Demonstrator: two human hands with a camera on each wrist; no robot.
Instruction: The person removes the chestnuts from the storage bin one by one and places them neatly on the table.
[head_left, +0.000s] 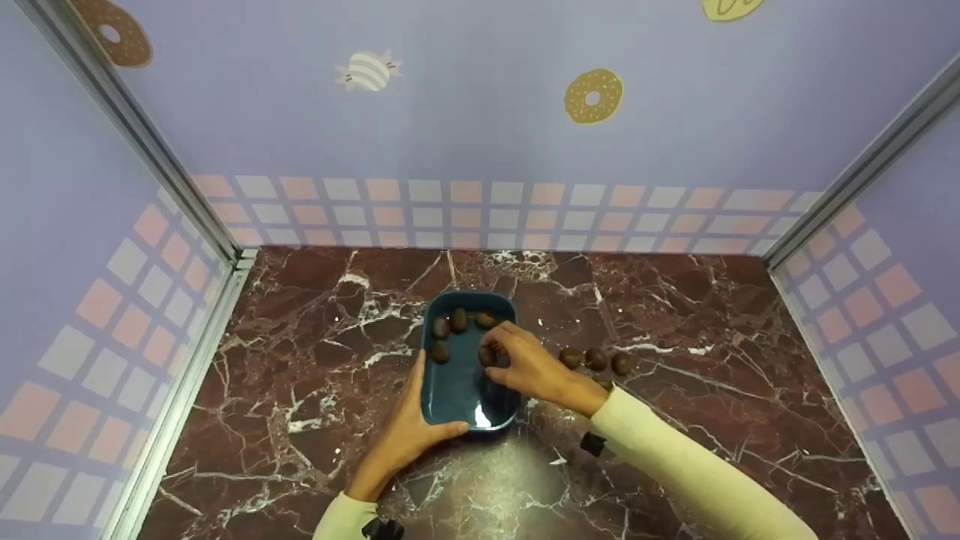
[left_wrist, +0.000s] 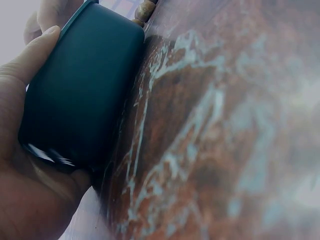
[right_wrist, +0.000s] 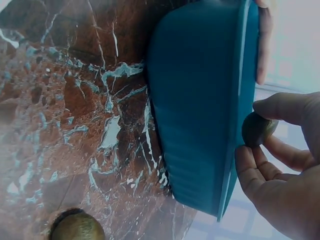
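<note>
A deep teal rectangular dish (head_left: pixel 465 394) stands on the table, its long side running away from me. Around its near left corner my left hand (head_left: pixel 405 431) holds it, thumb along the near rim and fingers against the left wall. Over the dish's right side, my right hand (head_left: pixel 531 367) pinches a brown chestnut (right_wrist: pixel 257 128) between thumb and fingertips, at rim height in the right wrist view. Several chestnuts (head_left: pixel 458 321) lie inside, toward the far end and left wall.
To the right of the dish, several more chestnuts (head_left: pixel 595 359) sit in a loose group, one partly hidden by the right wrist. The dark red marbled table (head_left: pixel 315 375) is bounded by a purple back wall (head_left: pixel 480 135) and side panels with pastel checks.
</note>
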